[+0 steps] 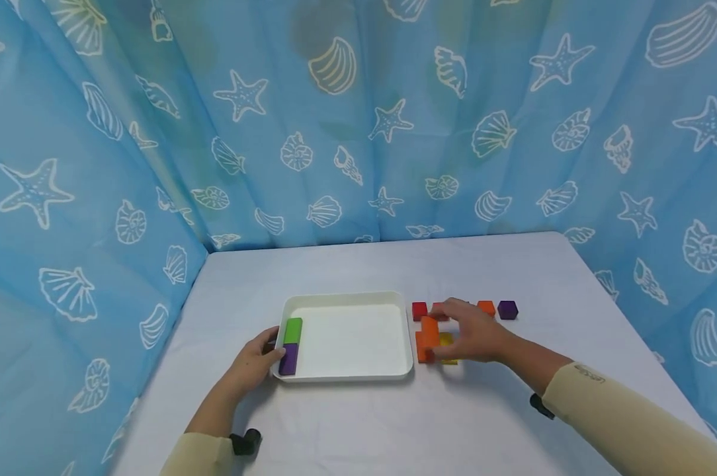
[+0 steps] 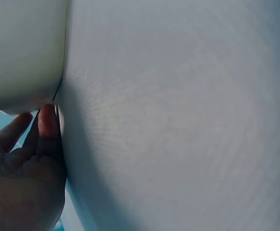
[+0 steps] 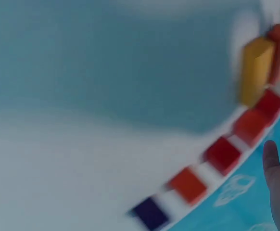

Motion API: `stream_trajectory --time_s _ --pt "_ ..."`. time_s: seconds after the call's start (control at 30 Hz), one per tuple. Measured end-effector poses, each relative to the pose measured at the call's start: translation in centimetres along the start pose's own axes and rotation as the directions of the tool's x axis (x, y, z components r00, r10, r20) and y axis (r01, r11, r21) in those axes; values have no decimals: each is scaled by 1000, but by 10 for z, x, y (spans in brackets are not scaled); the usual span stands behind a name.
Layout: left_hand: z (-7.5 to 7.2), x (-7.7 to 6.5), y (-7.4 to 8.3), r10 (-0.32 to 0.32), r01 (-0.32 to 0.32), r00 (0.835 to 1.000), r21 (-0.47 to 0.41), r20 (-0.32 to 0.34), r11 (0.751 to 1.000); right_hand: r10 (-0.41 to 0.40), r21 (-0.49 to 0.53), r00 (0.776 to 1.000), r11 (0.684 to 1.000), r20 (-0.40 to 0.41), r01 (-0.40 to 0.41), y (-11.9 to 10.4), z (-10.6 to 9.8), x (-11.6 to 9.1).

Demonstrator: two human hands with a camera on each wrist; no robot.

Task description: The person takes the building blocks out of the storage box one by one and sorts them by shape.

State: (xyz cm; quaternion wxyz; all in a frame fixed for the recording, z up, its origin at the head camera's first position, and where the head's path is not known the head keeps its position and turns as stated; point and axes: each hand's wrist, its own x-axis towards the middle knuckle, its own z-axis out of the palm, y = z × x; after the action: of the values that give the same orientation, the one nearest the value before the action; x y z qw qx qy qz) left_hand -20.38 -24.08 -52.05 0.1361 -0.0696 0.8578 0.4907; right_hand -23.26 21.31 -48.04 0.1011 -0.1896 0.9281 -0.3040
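Observation:
A shallow white tray lies on the table, with a green block and a purple block end to end along its left side. My left hand grips the tray's left edge, thumb over the rim beside the purple block and fingers outside; the left wrist view shows fingertips at the tray's underside. Right of the tray, my right hand pinches an orange block between thumb and fingers. Another orange block and a yellow block, partly hidden by the thumb, lie below it.
Behind the right hand runs a row of cubes: a red cube, further red and orange cubes, and a purple cube at the right end. A blue shell-patterned curtain closes off the table's back and sides.

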Motion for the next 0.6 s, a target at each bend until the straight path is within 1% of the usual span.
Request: stream_trajectory --time_s 0.13,0.23,0.27,0.37,0.43,0.6 --pt "-1 0 1 7 -7 1000 4 8 1000 13 -12 1000 1000 -26 -13 29 -6 -18" --pt "-2 0 1 9 -9 1000 1 5 1000 -5 -25 999 1000 -37 5 45 -8 -28" --pt "-3 0 1 10 -10 1000 1 2 1000 -1 -28 999 1000 -38 0 50 -8 -30" --pt "-3 1 1 10 -10 1000 7 1 1000 -12 -51 999 999 -31 11 60 -7 -36" --pt "-2 1 1 5 -5 1000 14 1 1000 -6 -65 1000 998 -27 4 66 -6 -39" --pt "3 1 2 -27 26 1000 13 3 1000 13 -76 1000 997 -12 -14 76 -3 -45"
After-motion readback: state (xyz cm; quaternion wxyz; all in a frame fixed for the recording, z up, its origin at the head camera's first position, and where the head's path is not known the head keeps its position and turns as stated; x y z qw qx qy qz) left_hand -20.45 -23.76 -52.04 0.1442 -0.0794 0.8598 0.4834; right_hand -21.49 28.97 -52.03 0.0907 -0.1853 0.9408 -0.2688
